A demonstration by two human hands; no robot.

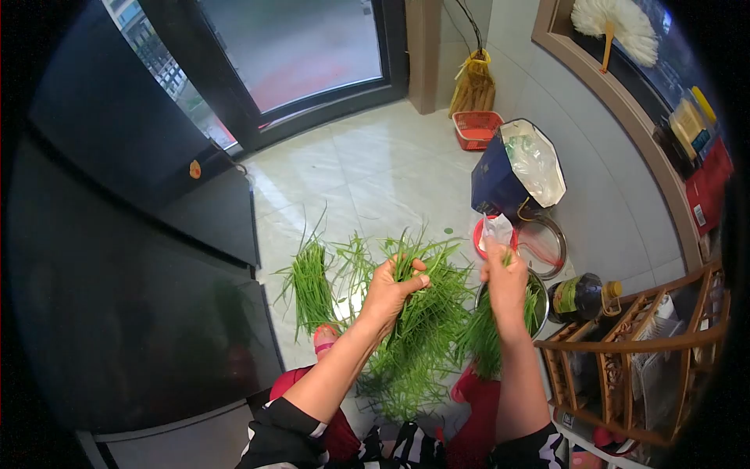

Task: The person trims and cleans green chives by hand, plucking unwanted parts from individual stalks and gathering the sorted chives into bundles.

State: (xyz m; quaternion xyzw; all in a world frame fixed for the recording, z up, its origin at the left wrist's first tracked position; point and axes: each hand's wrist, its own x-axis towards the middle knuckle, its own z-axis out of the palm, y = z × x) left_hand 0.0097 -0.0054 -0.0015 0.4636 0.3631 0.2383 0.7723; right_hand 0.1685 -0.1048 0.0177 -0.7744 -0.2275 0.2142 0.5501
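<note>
Thin green stalks (426, 344) lie in a loose, tangled heap on the pale floor (312, 176), strays scattered round it. I see a small tuft (403, 267) gripped above them, a neater bundle (311, 288) lined up to the left, and another long bunch (485, 332) at the right.

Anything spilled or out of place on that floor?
Yes: loose green stalks lie tangled and strewn across the floor tiles, messy next to the tidy bundle at left. One green scrap lies apart beyond the heap. No obvious damage.
</note>
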